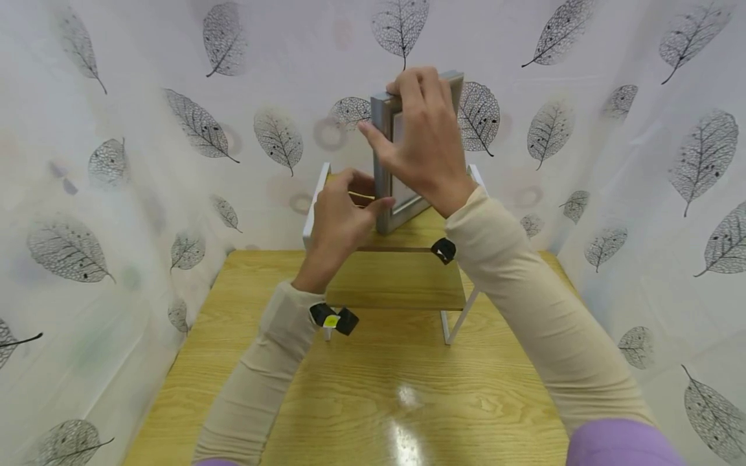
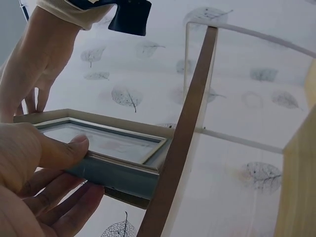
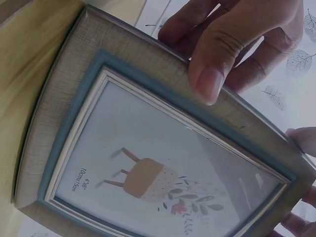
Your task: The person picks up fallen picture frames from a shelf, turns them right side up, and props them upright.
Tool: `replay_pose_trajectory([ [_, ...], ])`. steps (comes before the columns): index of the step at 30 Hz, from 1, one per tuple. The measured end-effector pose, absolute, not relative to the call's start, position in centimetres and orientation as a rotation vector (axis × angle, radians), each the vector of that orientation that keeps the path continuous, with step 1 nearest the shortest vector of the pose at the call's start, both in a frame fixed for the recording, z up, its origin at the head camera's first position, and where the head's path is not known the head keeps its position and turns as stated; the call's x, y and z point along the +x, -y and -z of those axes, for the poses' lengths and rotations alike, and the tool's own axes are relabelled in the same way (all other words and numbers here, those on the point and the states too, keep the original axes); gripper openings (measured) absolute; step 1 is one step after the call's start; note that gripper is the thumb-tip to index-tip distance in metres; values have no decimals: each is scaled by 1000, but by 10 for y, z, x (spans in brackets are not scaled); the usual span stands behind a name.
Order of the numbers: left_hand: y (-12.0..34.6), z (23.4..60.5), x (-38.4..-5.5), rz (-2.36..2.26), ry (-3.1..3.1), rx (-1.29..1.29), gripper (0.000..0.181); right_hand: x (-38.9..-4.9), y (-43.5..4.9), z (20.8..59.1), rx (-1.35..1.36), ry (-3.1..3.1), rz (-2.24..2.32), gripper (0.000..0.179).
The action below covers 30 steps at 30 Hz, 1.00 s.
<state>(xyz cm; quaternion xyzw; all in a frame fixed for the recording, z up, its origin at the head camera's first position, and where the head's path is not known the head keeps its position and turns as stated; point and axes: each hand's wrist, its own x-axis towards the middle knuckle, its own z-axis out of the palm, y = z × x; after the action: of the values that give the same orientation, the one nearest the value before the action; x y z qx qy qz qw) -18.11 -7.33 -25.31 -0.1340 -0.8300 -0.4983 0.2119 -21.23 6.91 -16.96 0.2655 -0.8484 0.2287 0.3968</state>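
Note:
A picture frame (image 1: 383, 165) with a grey-blue edge stands upright on the top board of a small two-tier shelf (image 1: 402, 278). My left hand (image 1: 344, 217) pinches its left side low down, thumb on the front and fingers behind, as the left wrist view shows on the frame (image 2: 118, 180). From above, my right hand (image 1: 428, 136) grips the top edge. In the right wrist view, the frame's picture (image 3: 148, 180) shows a brown shape with leaves and flowers behind the pane. The frame's bottom touches the board.
The shelf has white metal legs (image 1: 460, 320) and a lower wooden board. It stands on a yellow wood-grain table (image 1: 373, 388). White sheeting printed with dark leaves (image 1: 280, 139) hangs behind and at both sides.

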Motion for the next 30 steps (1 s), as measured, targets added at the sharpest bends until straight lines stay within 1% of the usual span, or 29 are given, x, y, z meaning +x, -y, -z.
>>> replay_pose_trajectory([
  [7,70,254,-179,1370,2285,-374,34,-208,-71,168,665,2161,-568,54],
  [18,67,255,-178,1342,2274,-396,36,-207,-78,170,753,2107,-630,48],
  [25,69,256,-179,1387,2266,-492,34,-209,-82,170,788,2083,-658,46],
  [30,69,255,-179,1353,2303,-506,32,-209,-84,170,799,2084,-669,46],
])
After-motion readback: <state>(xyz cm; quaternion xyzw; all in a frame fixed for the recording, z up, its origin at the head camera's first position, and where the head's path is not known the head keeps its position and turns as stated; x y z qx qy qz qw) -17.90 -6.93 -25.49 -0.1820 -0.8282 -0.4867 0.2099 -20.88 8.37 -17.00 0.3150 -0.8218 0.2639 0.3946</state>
